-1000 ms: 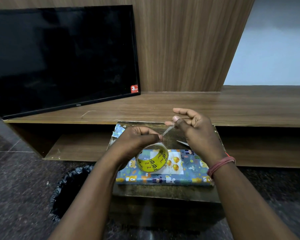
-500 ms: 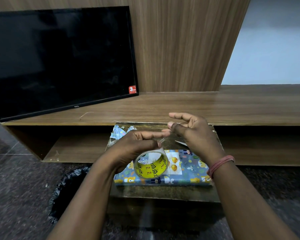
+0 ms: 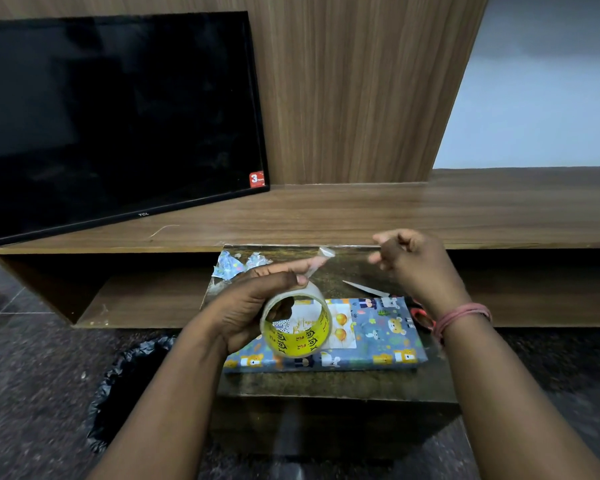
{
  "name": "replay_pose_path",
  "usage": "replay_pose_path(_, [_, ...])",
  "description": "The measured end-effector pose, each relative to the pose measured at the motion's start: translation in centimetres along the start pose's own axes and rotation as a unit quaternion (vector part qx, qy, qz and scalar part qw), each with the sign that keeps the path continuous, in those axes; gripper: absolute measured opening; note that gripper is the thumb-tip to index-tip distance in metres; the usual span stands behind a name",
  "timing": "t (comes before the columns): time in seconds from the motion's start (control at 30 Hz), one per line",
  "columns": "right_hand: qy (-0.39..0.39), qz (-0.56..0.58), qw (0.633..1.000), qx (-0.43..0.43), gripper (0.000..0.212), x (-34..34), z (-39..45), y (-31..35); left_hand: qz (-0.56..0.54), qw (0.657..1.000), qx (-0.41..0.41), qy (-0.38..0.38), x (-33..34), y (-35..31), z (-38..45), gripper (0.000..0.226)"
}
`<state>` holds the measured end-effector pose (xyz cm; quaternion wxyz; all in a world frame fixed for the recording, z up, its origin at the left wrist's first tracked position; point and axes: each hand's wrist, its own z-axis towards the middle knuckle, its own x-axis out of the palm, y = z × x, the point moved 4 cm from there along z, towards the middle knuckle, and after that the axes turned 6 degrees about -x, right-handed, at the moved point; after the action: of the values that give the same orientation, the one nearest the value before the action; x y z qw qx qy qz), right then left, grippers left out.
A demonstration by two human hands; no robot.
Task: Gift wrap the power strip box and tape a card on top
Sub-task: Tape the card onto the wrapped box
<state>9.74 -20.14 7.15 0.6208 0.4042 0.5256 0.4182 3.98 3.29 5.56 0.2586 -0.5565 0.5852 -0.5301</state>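
While the box wrapped in blue cartoon-animal gift paper point(image 3: 371, 336) lies flat on a small dark stool point(image 3: 326, 388) in front of the person, the left hand point(image 3: 246, 306) grips a roll of clear tape with a yellow printed core point(image 3: 297, 329) just above it, the thumb pinning a short pulled-out tail of tape point(image 3: 321, 259) that sticks up and away. The right hand point(image 3: 413, 263) hovers apart from the roll, to its right, fingers loosely curled and holding nothing; it is blurred. A white card with gold balloons point(image 3: 338, 327) rests on top of the wrapped box, partly hidden behind the roll. Silver scissors with red handles point(image 3: 368, 289) lie on the stool just beyond the box, and scraps of wrapping paper point(image 3: 238, 266) sit at the far left corner. The wrapping looks finished, so the step in hand appears to be drawing off tape for the card. Next, the right hand would likely need to catch that loose tail, pull out a length, and cut it.
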Motion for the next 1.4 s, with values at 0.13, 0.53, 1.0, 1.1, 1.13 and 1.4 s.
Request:
replay_pose_path(0.13, [0.021, -0.316, 0.942, 0.107, 0.008, -3.4, 0.6, -5.6, -0.018, 0.999, -0.006, -0.028, 0.4, -0.1, -0.1, 0.037])
replay_pose_path(0.53, [0.076, -0.386, 0.905, 0.163, 0.015, -3.3, 0.0, -7.8, -0.053, 0.998, -0.018, -0.037, 1.3, -0.3, -0.4, 0.037])
replay_pose_path(1.0, [0.0, -0.307, 0.941, 0.141, 0.026, -4.6, 1.0, -4.7, -0.005, 1.0, 0.008, -0.005, 0.0, -0.3, -0.1, 0.04])
replay_pose_path(1.1, [0.09, -0.112, 0.986, 0.084, 0.012, -2.2, 0.4, -2.3, 0.005, 1.0, 0.018, -0.022, -1.2, -0.3, 0.3, 0.042])
replay_pose_path(1.13, [0.132, -0.056, 0.987, 0.069, 0.012, -1.0, -0.2, -1.6, 0.002, 0.999, 0.017, -0.03, -1.6, -0.2, 0.5, 0.043])
replay_pose_path(1.4, [0.249, 0.046, 0.965, 0.065, 0.026, 5.7, -1.8, -0.7, -0.005, 0.999, 0.019, -0.047, -2.4, 0.0, 1.5, 0.047])
